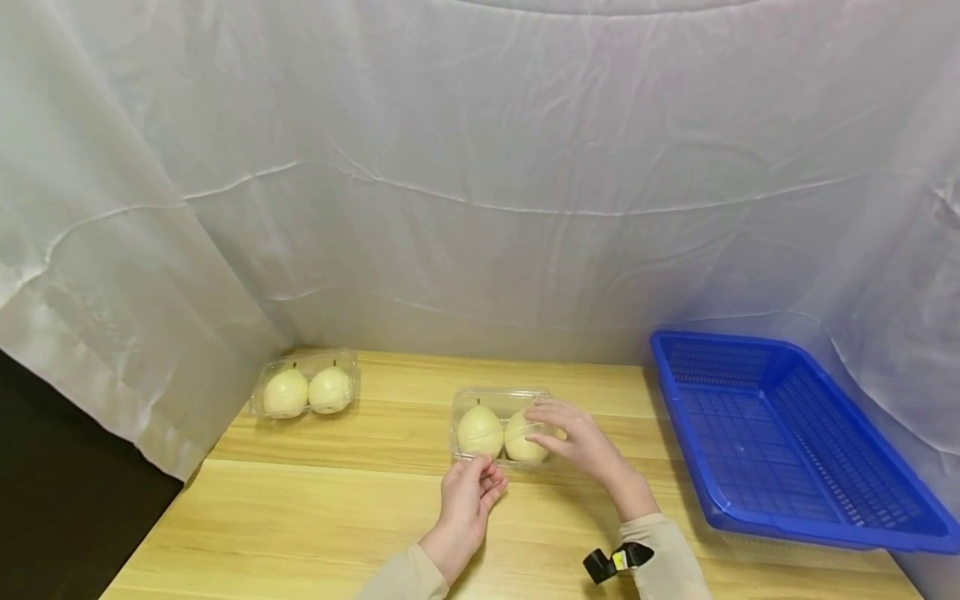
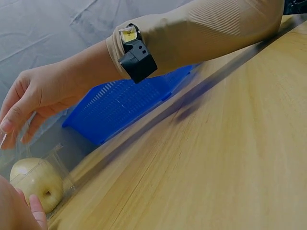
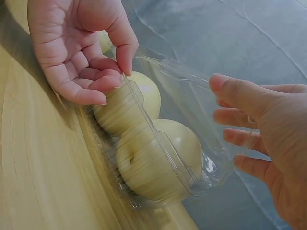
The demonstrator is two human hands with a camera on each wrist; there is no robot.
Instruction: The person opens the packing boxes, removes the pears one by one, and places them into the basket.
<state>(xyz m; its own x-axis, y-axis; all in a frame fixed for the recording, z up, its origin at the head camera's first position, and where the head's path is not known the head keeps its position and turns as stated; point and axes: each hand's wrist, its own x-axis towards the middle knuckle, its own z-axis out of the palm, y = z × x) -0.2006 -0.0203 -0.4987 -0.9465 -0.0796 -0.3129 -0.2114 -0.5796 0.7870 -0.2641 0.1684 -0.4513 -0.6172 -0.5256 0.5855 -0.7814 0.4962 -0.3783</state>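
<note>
A clear plastic clamshell box with two pale yellow pears, one a left pear and one a right pear, sits mid-table. My left hand pinches its near rim between thumb and fingers, as the right wrist view shows up close. Around the right side of the clear lid my right hand stands with thumb and fingers apart and gently bent. Its fingertips touch or nearly touch the plastic; the exact contact is hard to see. In the left wrist view only part of the left hand shows.
A second clear box with two pears stands at the table's back left. On the right lies a large blue plastic basket. A pale grey curtain hangs behind the wooden table. Beyond the table's left edge is a dark area.
</note>
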